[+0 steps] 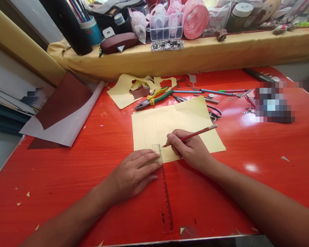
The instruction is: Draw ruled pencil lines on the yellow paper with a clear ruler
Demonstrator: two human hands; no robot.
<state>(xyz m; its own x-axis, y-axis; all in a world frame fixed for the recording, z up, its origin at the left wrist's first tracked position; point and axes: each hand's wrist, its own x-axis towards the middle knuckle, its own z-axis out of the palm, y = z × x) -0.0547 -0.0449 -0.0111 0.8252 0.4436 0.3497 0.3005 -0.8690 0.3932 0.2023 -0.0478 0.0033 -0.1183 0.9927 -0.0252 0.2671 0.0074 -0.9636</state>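
Observation:
My left hand (136, 168) lies with its fingers stretched out and slightly apart, the fingertips resting on a clear plastic ruler (165, 199). The ruler's far end overlaps the near edge of a pale yellow paper sheet (180, 120); its longer part lies on the table toward me. My right hand (187, 147) is closed around a red pencil (199, 131) in a writing grip. The pencil's tip meets the sheet, or is just above it, close to the ruler's right edge. Faint long lines run across the left part of the sheet.
Pliers (154, 98) and cut yellow scraps (121, 91) lie beyond the sheet. Several pens (216, 92) and small metal bits are behind it. A brown and white sheet (67, 113) is at left. A cloth-covered ledge (170, 61) bears jars and boxes at the back of the red table (92, 171).

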